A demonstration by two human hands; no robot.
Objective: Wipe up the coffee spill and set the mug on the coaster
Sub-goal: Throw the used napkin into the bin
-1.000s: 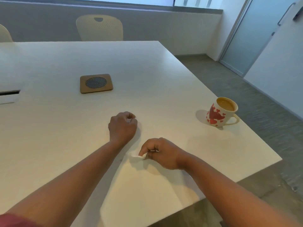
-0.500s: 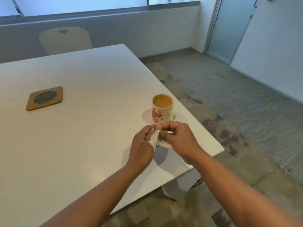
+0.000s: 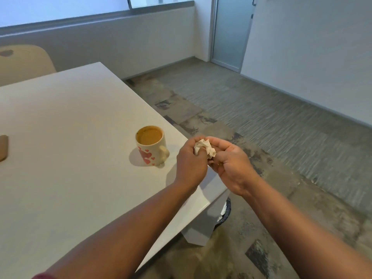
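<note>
Two hands, left and right, pinch one crumpled tissue above the table corner, open floor beyond. The full mug stands near that edge; the coaster is cropped at left.

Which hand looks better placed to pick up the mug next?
Probably the left hand: it is nearer the mug, whose handle points toward it. Both hands hold the crumpled tissue; the right hand hangs past the table edge.
</note>
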